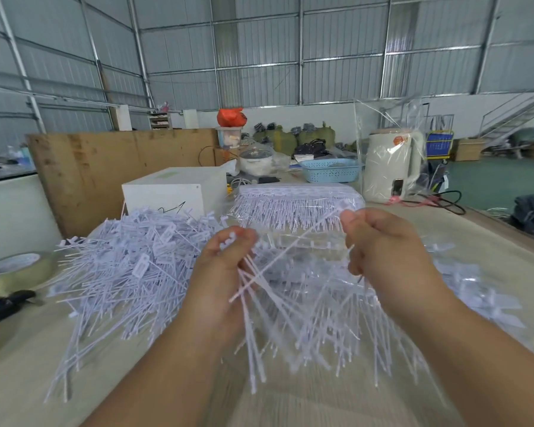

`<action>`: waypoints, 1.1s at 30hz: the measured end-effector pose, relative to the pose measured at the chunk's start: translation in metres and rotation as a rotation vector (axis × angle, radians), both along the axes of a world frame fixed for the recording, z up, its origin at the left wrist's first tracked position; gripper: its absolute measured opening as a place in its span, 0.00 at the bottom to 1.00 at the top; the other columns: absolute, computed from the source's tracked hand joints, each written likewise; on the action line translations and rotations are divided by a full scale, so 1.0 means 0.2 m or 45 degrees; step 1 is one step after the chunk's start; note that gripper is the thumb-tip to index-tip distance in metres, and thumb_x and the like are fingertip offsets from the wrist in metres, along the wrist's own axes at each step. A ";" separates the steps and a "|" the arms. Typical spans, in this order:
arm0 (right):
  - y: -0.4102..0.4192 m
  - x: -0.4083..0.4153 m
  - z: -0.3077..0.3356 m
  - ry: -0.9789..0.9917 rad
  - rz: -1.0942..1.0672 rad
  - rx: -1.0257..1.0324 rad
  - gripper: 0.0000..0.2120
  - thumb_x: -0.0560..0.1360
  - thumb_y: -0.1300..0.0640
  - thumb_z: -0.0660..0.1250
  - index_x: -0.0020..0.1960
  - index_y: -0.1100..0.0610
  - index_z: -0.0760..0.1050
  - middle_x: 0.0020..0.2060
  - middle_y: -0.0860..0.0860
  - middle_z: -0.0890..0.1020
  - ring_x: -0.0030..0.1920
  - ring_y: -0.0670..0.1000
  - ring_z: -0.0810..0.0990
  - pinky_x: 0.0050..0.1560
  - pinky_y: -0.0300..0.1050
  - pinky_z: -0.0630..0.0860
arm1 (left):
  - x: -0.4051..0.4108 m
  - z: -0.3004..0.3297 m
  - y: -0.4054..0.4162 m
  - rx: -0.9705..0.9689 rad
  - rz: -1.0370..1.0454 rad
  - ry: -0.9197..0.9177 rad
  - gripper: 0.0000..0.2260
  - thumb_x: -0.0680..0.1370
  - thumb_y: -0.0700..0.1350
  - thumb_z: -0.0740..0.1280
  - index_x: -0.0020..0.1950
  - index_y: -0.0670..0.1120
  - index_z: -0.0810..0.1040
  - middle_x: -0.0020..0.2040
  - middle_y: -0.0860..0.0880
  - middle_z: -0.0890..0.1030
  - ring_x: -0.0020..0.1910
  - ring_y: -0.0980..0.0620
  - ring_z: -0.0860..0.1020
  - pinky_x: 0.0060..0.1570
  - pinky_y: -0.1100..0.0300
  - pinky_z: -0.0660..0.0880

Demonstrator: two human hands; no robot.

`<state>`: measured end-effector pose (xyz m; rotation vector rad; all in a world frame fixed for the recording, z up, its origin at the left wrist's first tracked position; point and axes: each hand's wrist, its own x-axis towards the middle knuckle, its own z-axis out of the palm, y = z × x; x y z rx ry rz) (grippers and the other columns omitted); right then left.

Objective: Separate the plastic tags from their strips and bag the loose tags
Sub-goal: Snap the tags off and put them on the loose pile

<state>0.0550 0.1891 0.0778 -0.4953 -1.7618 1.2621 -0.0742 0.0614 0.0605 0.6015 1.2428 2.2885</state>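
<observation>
Presently, left hand (225, 266) fingers grip a bundle of tags (253, 306), right hand (379, 241) fingers pinch one tag (296, 241) above the desk (28, 349), loose tags (127, 266) piled left.

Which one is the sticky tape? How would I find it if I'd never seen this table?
Start at the big heap of loose white tags on the left half of the table. Go left from it to the table's edge, where the roll of tape lies flat, just above a black-handled tool. It is the only round ring there, see-through yellowish, while everything beside it is thin white sticks.
</observation>
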 end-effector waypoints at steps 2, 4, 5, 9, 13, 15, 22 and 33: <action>0.01 0.03 0.01 -0.058 0.170 0.042 0.18 0.77 0.52 0.66 0.36 0.63 0.70 0.23 0.52 0.70 0.23 0.48 0.67 0.23 0.33 0.65 | -0.02 0.00 -0.02 -0.158 0.034 0.220 0.06 0.65 0.45 0.74 0.39 0.50 0.79 0.29 0.52 0.73 0.25 0.56 0.70 0.28 0.63 0.69; -0.01 0.02 -0.01 -0.165 0.384 0.116 0.12 0.76 0.53 0.67 0.36 0.56 0.74 0.25 0.50 0.72 0.24 0.47 0.68 0.26 0.36 0.66 | 0.02 -0.01 -0.02 -0.196 -0.088 0.471 0.09 0.61 0.45 0.77 0.37 0.52 0.81 0.31 0.55 0.76 0.28 0.58 0.72 0.30 0.64 0.69; -0.02 0.01 -0.03 -0.206 0.480 0.136 0.08 0.76 0.53 0.67 0.39 0.54 0.76 0.25 0.48 0.74 0.24 0.46 0.69 0.27 0.38 0.67 | 0.04 -0.01 -0.02 -0.175 -0.196 0.557 0.10 0.61 0.43 0.79 0.37 0.52 0.81 0.31 0.55 0.76 0.28 0.59 0.73 0.29 0.67 0.69; 0.00 0.01 -0.04 -0.266 0.680 0.124 0.10 0.73 0.51 0.69 0.52 0.54 0.74 0.25 0.46 0.76 0.25 0.44 0.71 0.28 0.40 0.68 | 0.06 -0.01 -0.03 -0.100 -0.453 0.577 0.07 0.67 0.39 0.74 0.38 0.51 0.81 0.31 0.55 0.77 0.26 0.61 0.74 0.27 0.70 0.70; 0.02 0.03 -0.02 -0.263 0.761 0.116 0.18 0.67 0.48 0.71 0.52 0.55 0.74 0.24 0.49 0.73 0.24 0.45 0.70 0.27 0.39 0.67 | 0.05 0.00 -0.04 -0.074 -0.464 0.555 0.07 0.67 0.38 0.70 0.37 0.50 0.82 0.31 0.54 0.78 0.27 0.61 0.74 0.28 0.70 0.71; 0.03 0.02 -0.03 -0.283 0.789 0.121 0.15 0.69 0.51 0.72 0.53 0.55 0.73 0.23 0.47 0.72 0.24 0.44 0.70 0.26 0.38 0.66 | 0.04 0.00 -0.04 -0.062 -0.479 0.483 0.07 0.67 0.38 0.70 0.39 0.50 0.83 0.33 0.53 0.78 0.27 0.59 0.75 0.28 0.68 0.71; 0.02 0.02 -0.06 -0.386 0.760 0.229 0.12 0.71 0.53 0.74 0.51 0.48 0.74 0.26 0.47 0.76 0.26 0.44 0.73 0.28 0.36 0.69 | 0.03 -0.01 -0.05 -0.257 -0.647 0.786 0.13 0.69 0.35 0.73 0.47 0.50 0.82 0.45 0.52 0.83 0.45 0.57 0.80 0.44 0.65 0.76; 0.04 0.03 -0.04 -0.595 0.739 0.232 0.08 0.71 0.50 0.72 0.41 0.54 0.79 0.30 0.52 0.82 0.31 0.49 0.79 0.35 0.41 0.73 | -0.01 -0.01 -0.05 -0.377 -0.418 0.906 0.07 0.68 0.37 0.72 0.40 0.49 0.80 0.34 0.55 0.77 0.33 0.60 0.73 0.34 0.70 0.70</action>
